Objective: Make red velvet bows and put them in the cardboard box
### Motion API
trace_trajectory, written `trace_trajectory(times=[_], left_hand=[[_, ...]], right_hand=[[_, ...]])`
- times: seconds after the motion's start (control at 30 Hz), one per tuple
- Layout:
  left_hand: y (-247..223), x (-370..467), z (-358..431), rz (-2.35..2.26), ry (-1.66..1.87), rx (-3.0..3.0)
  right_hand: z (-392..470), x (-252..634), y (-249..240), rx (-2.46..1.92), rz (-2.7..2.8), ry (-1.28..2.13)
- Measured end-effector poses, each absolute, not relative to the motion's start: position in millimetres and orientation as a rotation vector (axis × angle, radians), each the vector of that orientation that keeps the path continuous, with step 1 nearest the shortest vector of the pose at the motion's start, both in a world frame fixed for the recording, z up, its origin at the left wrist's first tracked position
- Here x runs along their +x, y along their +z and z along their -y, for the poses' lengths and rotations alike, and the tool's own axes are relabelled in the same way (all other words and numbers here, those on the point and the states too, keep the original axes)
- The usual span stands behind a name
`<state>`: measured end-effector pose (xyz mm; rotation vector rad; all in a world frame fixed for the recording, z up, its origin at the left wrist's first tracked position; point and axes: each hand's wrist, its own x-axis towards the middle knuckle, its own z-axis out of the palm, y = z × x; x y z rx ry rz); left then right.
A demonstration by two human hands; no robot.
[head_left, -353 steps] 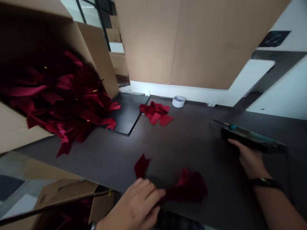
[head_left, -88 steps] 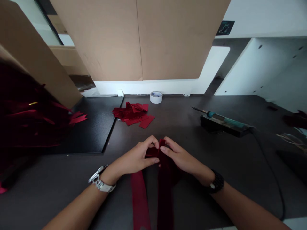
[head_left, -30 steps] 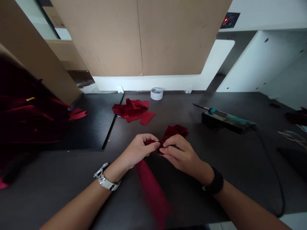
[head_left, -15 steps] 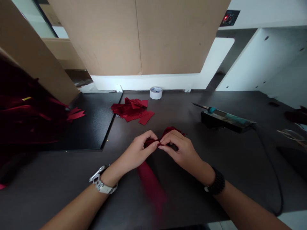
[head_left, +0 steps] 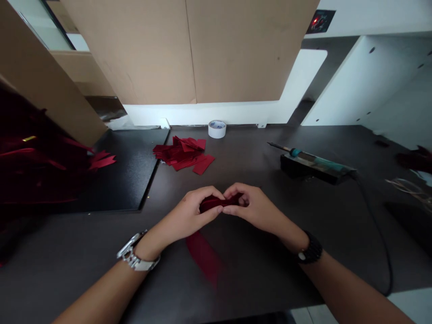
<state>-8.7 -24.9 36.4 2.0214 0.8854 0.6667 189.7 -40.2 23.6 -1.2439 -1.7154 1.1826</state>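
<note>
Between my two hands is a dark red ribbon bow (head_left: 209, 204), pinched at its middle. My left hand (head_left: 193, 210) is closed on its left side, thumb in front and fingers behind. My right hand (head_left: 251, 204) grips the other side, its fingertips meeting those of the left near the centre. Below my left hand a loose red ribbon tail (head_left: 204, 258) hangs down, blurred by motion. My palms and curled fingers hide much of the bow.
Cut red ribbon pieces (head_left: 184, 153) lie in a pile behind my hands. A white tape roll (head_left: 217, 129) stands at the back. On the right, a soldering iron (head_left: 303, 157) rests on a black holder (head_left: 310, 170). Dark red ribbons (head_left: 40, 157) heap up at left beside cardboard.
My hands have closed further around the bow, and the part that stuck out behind my right hand is now hidden. The ribbon tail has swung a little left.
</note>
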Motion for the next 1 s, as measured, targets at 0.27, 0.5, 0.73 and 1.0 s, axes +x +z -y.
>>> trace_trajectory(times=[0.27, 0.5, 0.73, 1.0], left_hand=[[29.9, -2.0, 26.8, -0.886, 0.741, 1.821], [26.2, 2.1, 24.9, -0.933, 0.831, 1.726], [27.6, 3.9, 24.6, -0.999, 0.819, 1.639], [21.7, 1.5, 19.9, -1.007, 0.853, 1.377]], right_hand=[[39.3, 191.9, 34.0, -1.206, 1.512, 1.400], [39.4, 191.9, 34.7, -1.221, 1.461, 1.428], [41.6, 192.1, 32.8, -1.220, 1.519, 1.471], [35.9, 216.5, 49.7, -1.249, 1.491, 1.312]])
